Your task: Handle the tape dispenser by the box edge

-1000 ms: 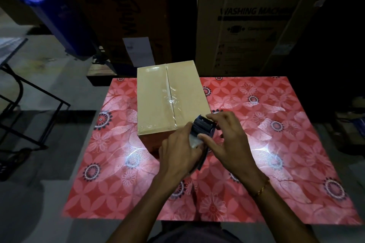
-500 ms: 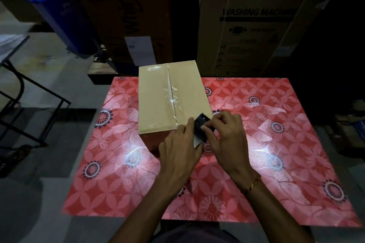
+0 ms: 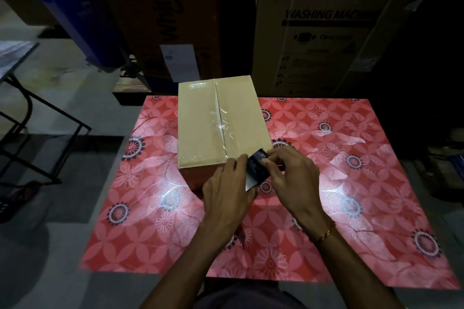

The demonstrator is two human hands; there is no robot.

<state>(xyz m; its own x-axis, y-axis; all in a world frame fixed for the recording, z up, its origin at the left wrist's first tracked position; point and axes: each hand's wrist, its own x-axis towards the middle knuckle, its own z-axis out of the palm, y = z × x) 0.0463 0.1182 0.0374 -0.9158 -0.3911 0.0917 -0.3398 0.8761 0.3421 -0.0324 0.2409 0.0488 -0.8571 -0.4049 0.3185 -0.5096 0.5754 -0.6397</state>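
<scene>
Table: we saw the red floral table (image 3: 351, 183) spread wide beneath everything.
Carton: we noted the LG washing machine carton (image 3: 326, 27) standing behind the far edge.
Box: we found the cardboard box (image 3: 200, 128) on the table, seam taped with clear tape.
Left hand: we watched our left hand (image 3: 226, 195) curled round the tape dispenser's lower part, at the box's near right corner.
Right hand: we caught our right hand (image 3: 293, 178) pinching its top.
Dispenser: we spotted the dark tape dispenser (image 3: 256, 167) between both hands, touching the box corner.
</scene>
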